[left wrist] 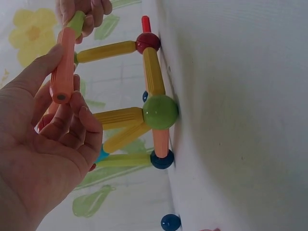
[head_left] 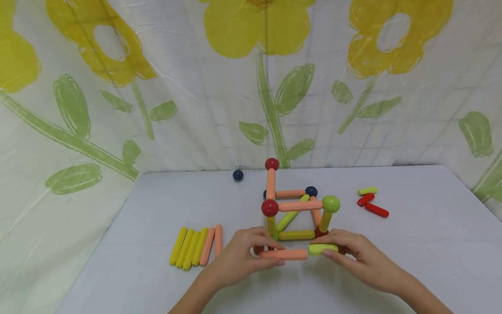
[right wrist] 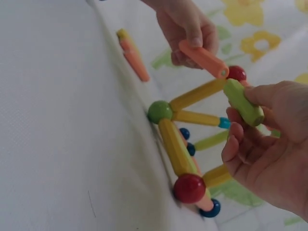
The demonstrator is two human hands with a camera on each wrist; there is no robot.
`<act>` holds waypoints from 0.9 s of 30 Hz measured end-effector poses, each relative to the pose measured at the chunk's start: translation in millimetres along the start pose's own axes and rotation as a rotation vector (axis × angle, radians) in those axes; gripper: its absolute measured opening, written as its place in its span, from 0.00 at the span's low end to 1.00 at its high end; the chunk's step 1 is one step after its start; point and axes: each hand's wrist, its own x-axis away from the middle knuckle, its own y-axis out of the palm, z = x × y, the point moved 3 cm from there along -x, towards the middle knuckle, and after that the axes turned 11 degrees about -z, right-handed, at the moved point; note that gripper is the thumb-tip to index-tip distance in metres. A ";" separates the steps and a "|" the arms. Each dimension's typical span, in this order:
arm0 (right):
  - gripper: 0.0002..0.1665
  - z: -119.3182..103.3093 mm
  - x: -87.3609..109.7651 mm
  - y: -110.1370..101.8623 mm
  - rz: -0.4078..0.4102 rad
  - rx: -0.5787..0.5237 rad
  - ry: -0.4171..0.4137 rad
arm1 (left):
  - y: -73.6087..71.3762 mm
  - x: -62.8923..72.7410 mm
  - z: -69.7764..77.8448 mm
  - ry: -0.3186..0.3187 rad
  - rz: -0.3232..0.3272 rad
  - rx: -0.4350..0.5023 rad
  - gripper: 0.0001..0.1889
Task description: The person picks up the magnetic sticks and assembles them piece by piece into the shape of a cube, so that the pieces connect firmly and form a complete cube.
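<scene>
My left hand [head_left: 239, 255] pinches a salmon building stick [head_left: 288, 254] between thumb and fingers, held level in front of the structure. With thumb and fingertips, my right hand [head_left: 362, 257] holds a short light-green stick [right wrist: 243, 102]. The two sticks point end to end, their tips right beside each other. Behind them stands a frame of sticks and balls. It has a red ball [head_left: 269, 208] and a green ball [head_left: 331, 203] at its upper front corners, joined by a salmon bar [head_left: 300, 206]. A yellow bar [head_left: 296, 235] runs along the bottom; my fingers partly hide the lower corners.
Several yellow sticks [head_left: 190, 248] and two salmon sticks [head_left: 207, 247] lie in a row at the left. A dark blue ball [head_left: 238, 175] sits at the back. Two short red sticks [head_left: 377, 210] and a short green stick [head_left: 367, 191] lie at the right.
</scene>
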 end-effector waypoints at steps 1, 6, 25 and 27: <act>0.19 0.7 0.3 -1.3 -0.003 -0.015 0.012 | -0.4 0.2 -0.1 0.003 0.006 -0.003 0.11; 0.15 4.7 1.4 -4.2 -0.075 -0.094 0.047 | -2.9 1.2 0.2 0.012 0.023 0.000 0.11; 0.16 9.6 4.9 -5.1 -0.101 0.044 0.022 | -6.1 1.4 -1.0 0.006 0.027 -0.013 0.12; 0.15 9.5 3.3 -6.4 -0.083 0.006 0.026 | -6.1 1.4 -1.0 0.009 0.028 -0.013 0.12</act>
